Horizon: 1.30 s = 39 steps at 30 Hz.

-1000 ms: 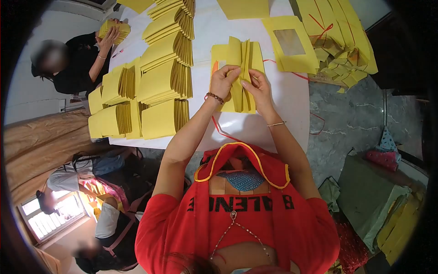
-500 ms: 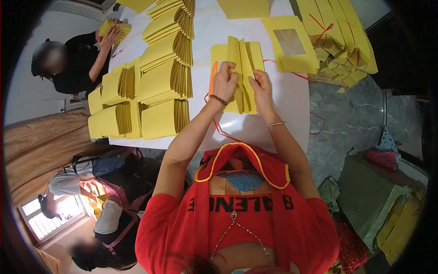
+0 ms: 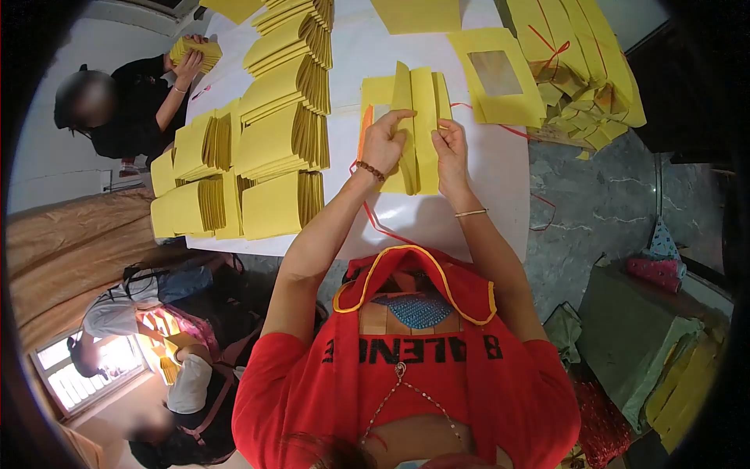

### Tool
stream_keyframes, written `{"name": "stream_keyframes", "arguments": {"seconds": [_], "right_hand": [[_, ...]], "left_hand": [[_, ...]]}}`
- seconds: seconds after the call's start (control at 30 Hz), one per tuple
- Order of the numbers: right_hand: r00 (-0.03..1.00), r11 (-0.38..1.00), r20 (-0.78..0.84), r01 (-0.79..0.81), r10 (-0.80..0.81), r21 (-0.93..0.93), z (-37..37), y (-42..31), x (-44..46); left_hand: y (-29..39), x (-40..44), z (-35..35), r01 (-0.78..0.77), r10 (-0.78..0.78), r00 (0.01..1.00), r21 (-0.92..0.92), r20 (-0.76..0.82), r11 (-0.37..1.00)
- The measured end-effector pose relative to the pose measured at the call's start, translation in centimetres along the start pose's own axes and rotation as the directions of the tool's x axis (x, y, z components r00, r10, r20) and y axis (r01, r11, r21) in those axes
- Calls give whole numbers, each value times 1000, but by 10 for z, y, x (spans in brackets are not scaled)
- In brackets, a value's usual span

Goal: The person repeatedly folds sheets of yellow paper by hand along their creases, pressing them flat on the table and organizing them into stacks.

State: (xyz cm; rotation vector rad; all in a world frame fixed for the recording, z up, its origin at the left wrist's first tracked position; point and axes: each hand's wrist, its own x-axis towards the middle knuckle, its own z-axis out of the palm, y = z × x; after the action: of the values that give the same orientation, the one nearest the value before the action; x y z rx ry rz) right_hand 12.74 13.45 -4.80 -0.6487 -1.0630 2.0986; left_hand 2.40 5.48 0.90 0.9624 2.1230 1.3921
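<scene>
A partly folded yellow paper sheet (image 3: 423,160) lies before me on the white table, one flap standing up along its middle. My left hand (image 3: 381,144) grips the left side of that flap, its index finger stretched across the fold. On the right edge of the paper, my right hand (image 3: 451,155) is closed with thumb and fingers together. An orange strip (image 3: 365,133) and a small clear patch show beside my left hand. A red ribbon (image 3: 379,223) runs out below the paper.
Stacks of folded yellow paper (image 3: 269,144) stand on the left of the white table (image 3: 351,187). A yellow sheet with a window (image 3: 496,74) and tied yellow bundles (image 3: 582,70) lie right. A co-worker (image 3: 117,117) handles yellow paper; others sit lower left. A green-wrapped box (image 3: 617,328) stands right.
My left index finger has stretched out to the right over the fold. The fingers of my right hand have drawn closer together at the paper's right edge.
</scene>
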Motion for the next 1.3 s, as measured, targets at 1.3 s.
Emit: {"name": "stream_keyframes", "arguments": {"seconds": [1.3], "right_hand": [[922,336,210,320,-325,-886,-41,-17,-48]], "left_hand": [[-12,10,1,2,-29,993,226,116,974]]}}
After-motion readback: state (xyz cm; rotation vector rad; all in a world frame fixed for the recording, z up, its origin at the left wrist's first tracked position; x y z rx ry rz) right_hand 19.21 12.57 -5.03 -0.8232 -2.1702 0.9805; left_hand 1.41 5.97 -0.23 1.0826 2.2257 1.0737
